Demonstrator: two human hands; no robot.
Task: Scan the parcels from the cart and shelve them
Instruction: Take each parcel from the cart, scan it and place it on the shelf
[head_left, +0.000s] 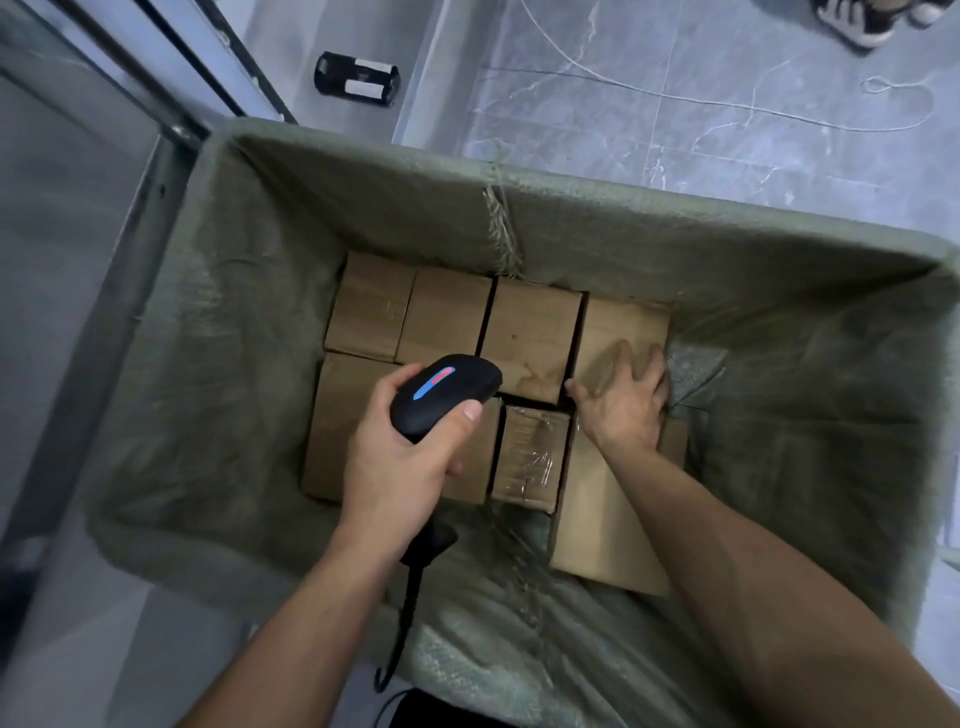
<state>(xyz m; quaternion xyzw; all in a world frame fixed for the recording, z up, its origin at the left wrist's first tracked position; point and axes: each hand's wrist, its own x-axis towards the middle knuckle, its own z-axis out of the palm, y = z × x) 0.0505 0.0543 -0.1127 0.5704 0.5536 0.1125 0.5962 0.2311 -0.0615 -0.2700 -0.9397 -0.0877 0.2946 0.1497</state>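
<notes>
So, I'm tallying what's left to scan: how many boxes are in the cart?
7. Far row, left to right: first box, second, third, fourth under the right hand. Near row: left box, taped box, big box. More may lie underneath.

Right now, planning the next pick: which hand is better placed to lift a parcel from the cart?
Right. The right hand lies spread on the far-right box and holds nothing, while the left hand grips the scanner.
</notes>
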